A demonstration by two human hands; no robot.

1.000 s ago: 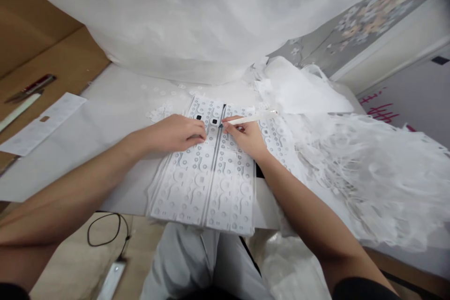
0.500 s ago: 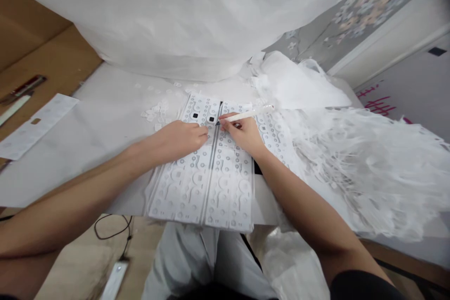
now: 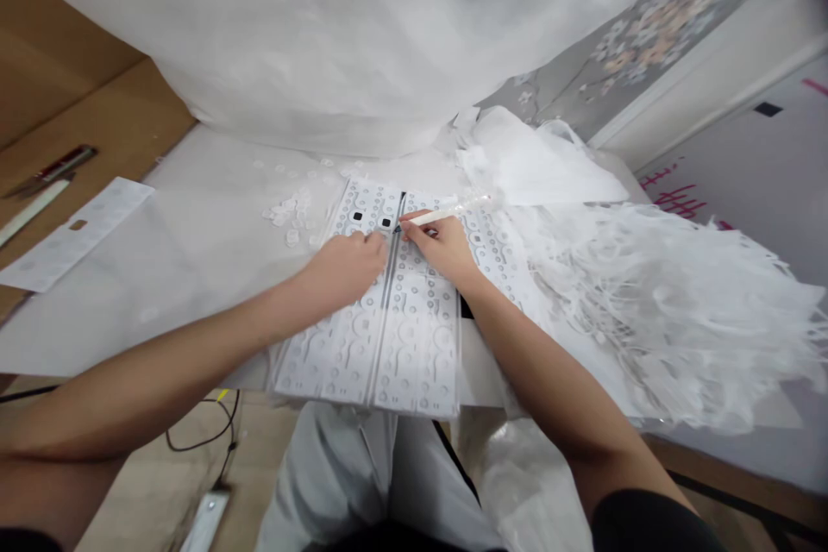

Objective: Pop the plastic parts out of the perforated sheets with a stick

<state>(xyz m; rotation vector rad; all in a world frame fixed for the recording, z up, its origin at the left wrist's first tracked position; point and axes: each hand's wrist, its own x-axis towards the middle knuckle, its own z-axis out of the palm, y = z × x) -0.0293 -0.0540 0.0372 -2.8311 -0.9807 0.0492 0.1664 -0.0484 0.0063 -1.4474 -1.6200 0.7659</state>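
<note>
White sheets printed with rows of small grey shapes [image 3: 417,354] lie side by side on the table before me. My right hand [image 3: 448,248] pinches a white pen-like tool [image 3: 443,212]; its dark tip touches down close to the dark seam between the sheets. The left hand [image 3: 346,269] rests on the left sheet with curled fingers, just left of the tip. Whatever is under those fingertips is hidden. Two black squares, a left one [image 3: 358,216] and a right one [image 3: 386,222], show in the sheet beyond my hands.
Small clear cut pieces [image 3: 291,211] are scattered at the back left. A heap of thin white strips [image 3: 673,302] covers the right side. White film [image 3: 362,34] hangs ahead. At left lie a white card with a slot [image 3: 97,224] and a red-handled tool [image 3: 61,166].
My left hand has shifted slightly, its knuckles raised and fingers more bunched. The right hand keeps the pen-like tool near the same spot. The whole view has moved a little.
</note>
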